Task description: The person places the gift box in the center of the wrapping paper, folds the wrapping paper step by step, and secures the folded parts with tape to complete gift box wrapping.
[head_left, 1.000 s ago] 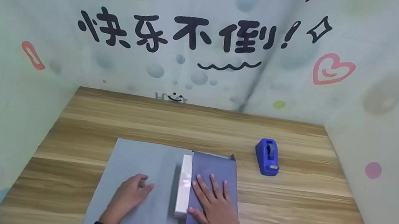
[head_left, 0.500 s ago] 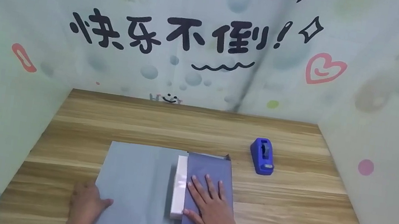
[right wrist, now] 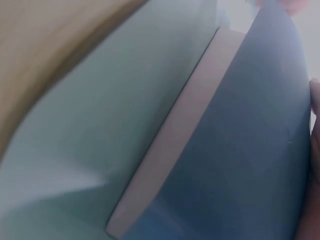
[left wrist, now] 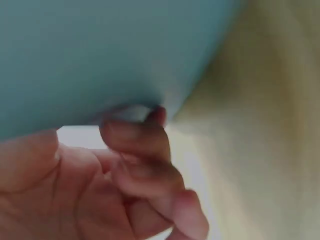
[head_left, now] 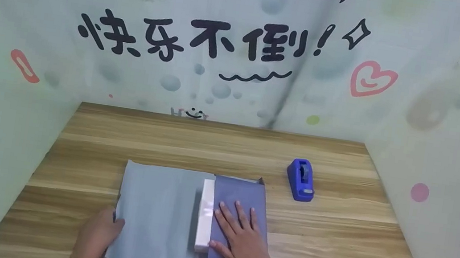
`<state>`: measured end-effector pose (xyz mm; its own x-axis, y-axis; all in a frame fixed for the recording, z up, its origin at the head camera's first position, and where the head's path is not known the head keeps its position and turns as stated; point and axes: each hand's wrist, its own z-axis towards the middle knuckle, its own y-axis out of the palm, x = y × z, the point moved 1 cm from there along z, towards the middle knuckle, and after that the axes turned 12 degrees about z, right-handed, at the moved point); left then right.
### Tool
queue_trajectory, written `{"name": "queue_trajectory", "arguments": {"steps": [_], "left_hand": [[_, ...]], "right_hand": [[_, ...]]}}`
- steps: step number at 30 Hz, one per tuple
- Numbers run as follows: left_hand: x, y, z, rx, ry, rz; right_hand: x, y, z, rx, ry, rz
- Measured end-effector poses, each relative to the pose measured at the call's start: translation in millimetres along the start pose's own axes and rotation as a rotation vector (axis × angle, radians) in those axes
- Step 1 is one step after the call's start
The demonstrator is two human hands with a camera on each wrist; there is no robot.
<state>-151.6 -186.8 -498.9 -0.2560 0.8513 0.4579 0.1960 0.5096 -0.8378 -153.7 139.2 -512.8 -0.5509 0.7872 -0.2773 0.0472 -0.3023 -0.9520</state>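
Observation:
A sheet of blue-grey wrapping paper (head_left: pixel 154 222) lies on the table with a white box (head_left: pixel 205 215) on it. The paper's darker blue right flap (head_left: pixel 239 189) is folded over the box, leaving a white strip of it showing. My right hand (head_left: pixel 243 243) rests flat on that flap, fingers spread. At the left edge of the sheet, my left hand (head_left: pixel 97 232) pinches the paper between thumb and curled fingers, and the edge is slightly raised. In the left wrist view the fingers (left wrist: pixel 140 145) curl under the paper (left wrist: pixel 100 60).
A blue tape dispenser (head_left: pixel 301 179) stands on the wooden table (head_left: pixel 192 141), to the right behind the paper. Printed cloth walls (head_left: pixel 234 98) border the table at the back and both sides.
My left hand has moved left from above the paper to its left edge and has taken hold of it, lifting it slightly. My right hand stays on the flap.

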Motion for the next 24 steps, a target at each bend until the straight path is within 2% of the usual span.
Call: {"name": "queue_trajectory", "arguments": {"steps": [4,8,13,18,20,24], "left_hand": [[18.7,-15.2,-8.9,0.082,0.072,-0.090],[47.2,-27.2,-19.9,0.099,0.134,-0.285],[86.6,-33.2,-31.9,0.127,0.236,-0.528],[128.1,-22.5,-33.4,0.089,0.356,-0.658],[144.9,-13.8,-31.4,0.075,0.432,-0.697],[176.5,8.2,-29.3,0.043,0.577,-0.746]], "right_hand": [[0,1,0.3,-0.012,0.011,0.012],[0,2,0.7,-0.013,0.005,0.024],[-1,1,0.5,-0.020,0.000,0.033],[0,0,-0.9,-0.019,0.013,0.041],[1,-1,-1.1,-0.001,0.010,0.041],[4,1,-1.2,0.076,-0.071,-0.046]]}}
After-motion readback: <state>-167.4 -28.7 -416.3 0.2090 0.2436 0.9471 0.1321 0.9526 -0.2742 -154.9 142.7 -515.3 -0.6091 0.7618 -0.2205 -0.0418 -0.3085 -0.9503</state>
